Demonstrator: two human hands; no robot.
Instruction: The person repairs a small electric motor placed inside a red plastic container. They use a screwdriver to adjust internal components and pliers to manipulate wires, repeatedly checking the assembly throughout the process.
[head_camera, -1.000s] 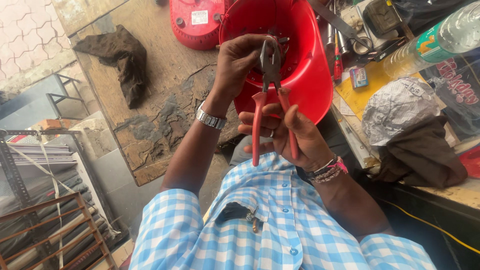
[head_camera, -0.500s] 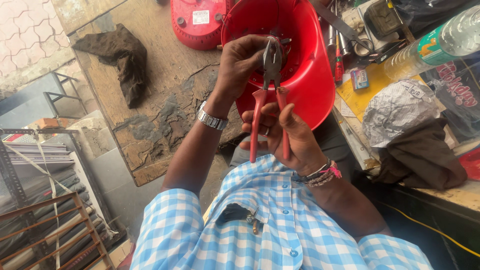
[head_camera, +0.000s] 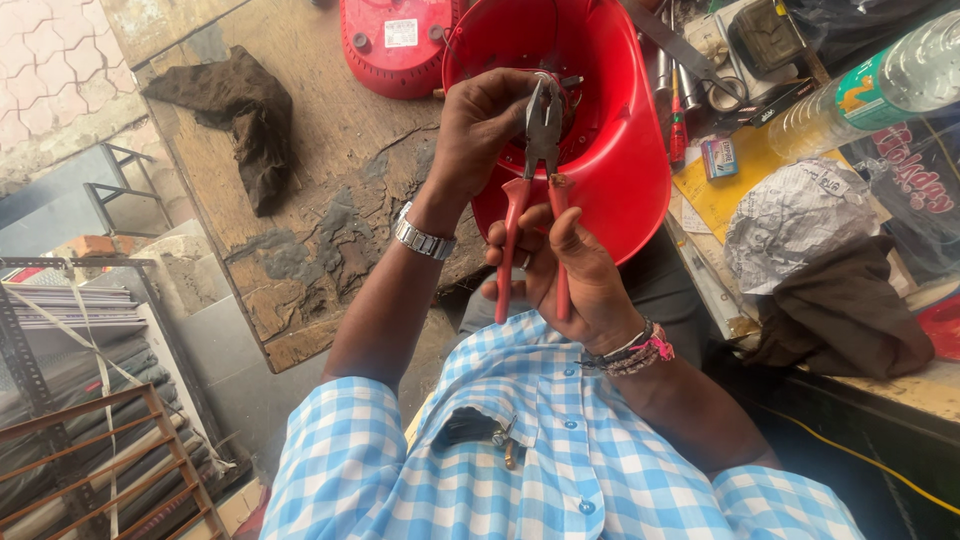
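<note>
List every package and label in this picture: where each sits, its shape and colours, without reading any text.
Plastic bottle: far right, lying tilted, clear with green-and-orange label.
Small box: on the yellow sheet, rectangular, blue and red.
Sticker: on the red appliance base at top, small white rectangle.

A blue-and-white checked shirt (head_camera: 560, 470) with short sleeves is worn, buttoned down the front with small blue buttons. A chest pocket (head_camera: 480, 430) is seen, with dark items and a metal clip poking out. A silver metal watch (head_camera: 424, 238) is worn on the left wrist, below the left hand (head_camera: 480, 130). Dark and pink bead bracelets (head_camera: 635, 352) are worn on the right wrist, below the right hand (head_camera: 570, 275).
</note>
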